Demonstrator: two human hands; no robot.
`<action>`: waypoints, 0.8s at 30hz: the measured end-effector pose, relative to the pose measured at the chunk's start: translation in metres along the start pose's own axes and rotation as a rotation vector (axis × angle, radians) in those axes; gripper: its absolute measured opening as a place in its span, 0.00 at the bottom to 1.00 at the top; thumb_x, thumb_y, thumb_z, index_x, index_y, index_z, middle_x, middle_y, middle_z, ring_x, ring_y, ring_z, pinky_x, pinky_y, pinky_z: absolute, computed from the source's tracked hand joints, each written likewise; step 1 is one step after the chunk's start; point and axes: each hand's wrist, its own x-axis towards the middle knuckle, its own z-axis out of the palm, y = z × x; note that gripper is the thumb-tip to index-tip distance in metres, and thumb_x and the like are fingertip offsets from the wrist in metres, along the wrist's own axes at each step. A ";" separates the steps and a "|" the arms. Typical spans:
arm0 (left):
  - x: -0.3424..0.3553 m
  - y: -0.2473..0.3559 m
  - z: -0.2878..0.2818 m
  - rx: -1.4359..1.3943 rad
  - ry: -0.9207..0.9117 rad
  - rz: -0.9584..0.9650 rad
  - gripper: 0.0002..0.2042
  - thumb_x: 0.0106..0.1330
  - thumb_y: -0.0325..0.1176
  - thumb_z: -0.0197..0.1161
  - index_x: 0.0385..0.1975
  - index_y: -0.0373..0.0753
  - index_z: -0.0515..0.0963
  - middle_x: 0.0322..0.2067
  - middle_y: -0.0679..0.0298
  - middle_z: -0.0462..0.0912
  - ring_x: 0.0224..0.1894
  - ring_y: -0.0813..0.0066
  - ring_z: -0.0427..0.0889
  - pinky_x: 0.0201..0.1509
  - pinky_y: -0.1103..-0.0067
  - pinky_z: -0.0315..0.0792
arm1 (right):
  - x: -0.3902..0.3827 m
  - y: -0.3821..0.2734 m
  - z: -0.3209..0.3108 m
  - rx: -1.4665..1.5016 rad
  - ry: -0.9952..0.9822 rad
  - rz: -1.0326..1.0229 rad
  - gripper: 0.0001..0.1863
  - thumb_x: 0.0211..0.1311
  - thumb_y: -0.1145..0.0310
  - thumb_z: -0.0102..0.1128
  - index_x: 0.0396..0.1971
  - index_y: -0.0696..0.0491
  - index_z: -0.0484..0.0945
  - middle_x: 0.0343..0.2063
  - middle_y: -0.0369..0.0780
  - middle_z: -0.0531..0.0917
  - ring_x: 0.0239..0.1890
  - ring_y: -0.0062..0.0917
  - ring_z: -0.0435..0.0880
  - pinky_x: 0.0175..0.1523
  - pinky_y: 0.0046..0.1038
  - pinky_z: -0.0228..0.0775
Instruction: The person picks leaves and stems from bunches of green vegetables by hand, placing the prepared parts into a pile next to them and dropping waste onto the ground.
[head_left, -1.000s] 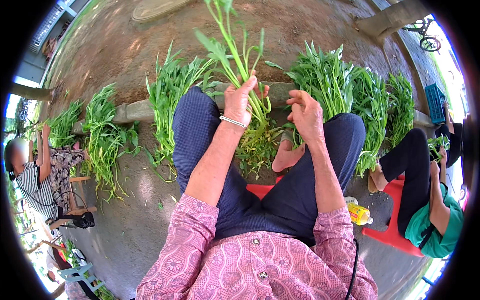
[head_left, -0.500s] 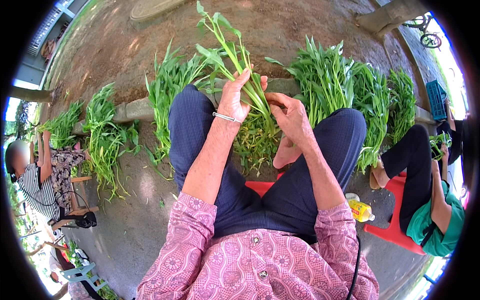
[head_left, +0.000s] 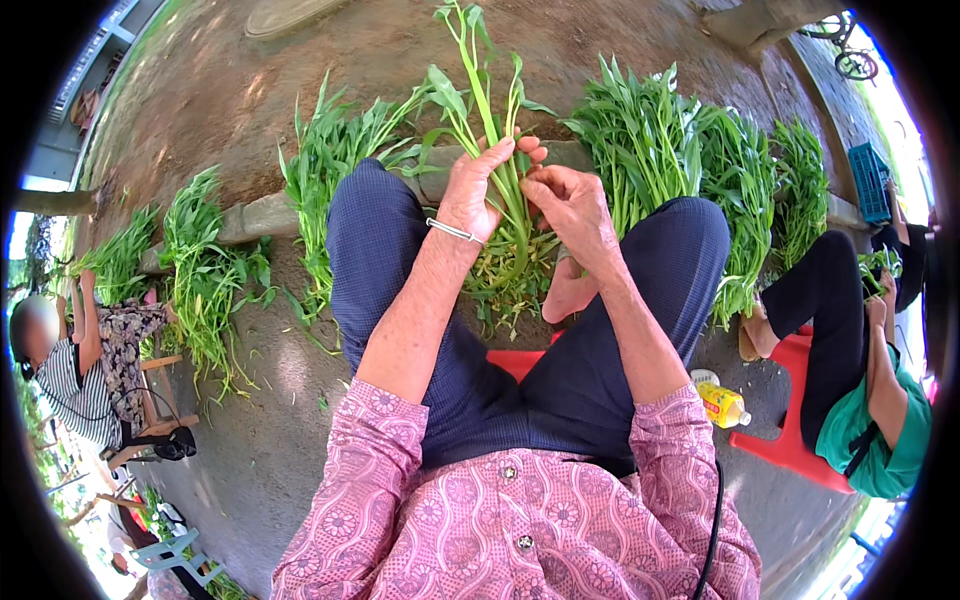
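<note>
My left hand (head_left: 482, 190) is wrapped round a small bunch of water spinach (head_left: 478, 95). The bunch stands tilted, its leafy tops pointing away from me and its cut stem ends hanging down between my knees. At its right side my right hand (head_left: 575, 205) is closed in a pinch, thumb and forefinger against the stems. Whatever lies between those fingertips is too small to make out. Below both hands, a heap of yellowed leaves and trimmings (head_left: 500, 285) lies on the ground between my feet.
Bundles of greens lean along a low kerb (head_left: 255, 217): one bundle (head_left: 345, 160) by my left knee, another (head_left: 640, 140) by my right. A yellow bottle (head_left: 722, 405) lies beside my red stool (head_left: 515, 362). Seated people (head_left: 85, 380) work at the left and right (head_left: 880, 420). A teal crate (head_left: 870, 185) stands far right.
The bunch has turned more upright and its tops have swung right. My right hand has drawn its fingers into a tighter pinch, slightly higher beside the stems. My left hand keeps its hold.
</note>
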 end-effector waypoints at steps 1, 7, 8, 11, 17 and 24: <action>-0.001 0.000 0.000 -0.009 -0.005 -0.018 0.10 0.63 0.29 0.58 0.43 0.37 0.73 0.39 0.55 0.81 0.44 0.64 0.80 0.46 0.68 0.77 | -0.001 0.001 0.001 0.018 0.028 0.014 0.10 0.59 0.69 0.56 0.30 0.61 0.80 0.20 0.34 0.80 0.22 0.14 0.77 0.28 0.18 0.68; 0.009 0.010 -0.008 -0.084 0.051 0.104 0.09 0.64 0.28 0.57 0.43 0.33 0.71 0.35 0.55 0.81 0.39 0.62 0.83 0.45 0.67 0.80 | 0.002 0.001 -0.006 0.130 0.042 0.052 0.13 0.62 0.67 0.53 0.34 0.62 0.79 0.27 0.39 0.83 0.27 0.18 0.82 0.32 0.21 0.72; 0.009 0.011 -0.010 -0.073 0.067 0.126 0.09 0.65 0.27 0.57 0.43 0.33 0.72 0.35 0.56 0.81 0.40 0.62 0.82 0.49 0.66 0.78 | 0.002 0.001 -0.007 0.107 -0.035 0.023 0.14 0.62 0.65 0.54 0.36 0.63 0.79 0.28 0.41 0.83 0.30 0.21 0.82 0.36 0.23 0.73; 0.014 0.013 -0.022 -0.076 0.085 0.175 0.09 0.65 0.28 0.57 0.42 0.33 0.72 0.35 0.57 0.80 0.40 0.63 0.81 0.51 0.66 0.76 | -0.004 0.005 0.004 0.017 -0.166 -0.060 0.21 0.54 0.61 0.63 0.42 0.62 0.78 0.34 0.44 0.83 0.36 0.24 0.82 0.43 0.25 0.73; 0.015 0.013 -0.026 -0.116 0.124 0.198 0.09 0.65 0.30 0.57 0.41 0.35 0.71 0.34 0.57 0.81 0.38 0.63 0.82 0.49 0.67 0.77 | -0.008 -0.011 0.009 0.042 -0.130 0.001 0.22 0.58 0.59 0.60 0.44 0.63 0.76 0.32 0.41 0.82 0.35 0.21 0.80 0.41 0.25 0.71; 0.009 0.002 -0.014 -0.010 0.138 0.213 0.09 0.66 0.32 0.57 0.41 0.35 0.71 0.34 0.55 0.81 0.38 0.61 0.82 0.46 0.69 0.78 | -0.003 0.003 0.007 0.155 -0.215 0.082 0.19 0.60 0.64 0.57 0.46 0.62 0.76 0.36 0.39 0.82 0.36 0.18 0.77 0.42 0.22 0.69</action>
